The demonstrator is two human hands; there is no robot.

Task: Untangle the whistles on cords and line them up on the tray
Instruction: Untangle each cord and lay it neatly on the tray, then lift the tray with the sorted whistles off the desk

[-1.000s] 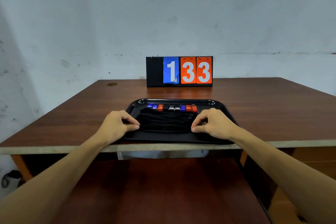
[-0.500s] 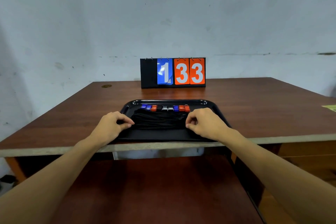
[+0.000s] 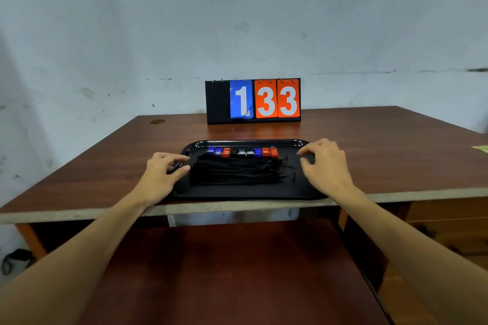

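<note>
A black tray (image 3: 245, 192) lies at the table's near edge. Along its far side, several whistles (image 3: 241, 152) stand in a row: blue, red, black and white. Their black cords (image 3: 235, 171) lie bunched side by side in the tray's middle, running toward me. My left hand (image 3: 163, 170) is at the tray's left rim, with the rim between its curled index finger and thumb. My right hand (image 3: 326, 163) is at the right rim near the far corner, its fingers and thumb curled around the edge. Neither hand touches the cords.
A flip scoreboard (image 3: 253, 100) reading 133 stands on the brown table (image 3: 369, 155) behind the tray, near the wall. A yellow-green paper corner (image 3: 482, 149) shows at the right edge. A lower brown surface (image 3: 224, 272) is under my forearms.
Both hands let go of the sides of the cord bundle and moved outward to the tray's left and right rims. The right hand also moved farther from me. The whistles stayed in line.
</note>
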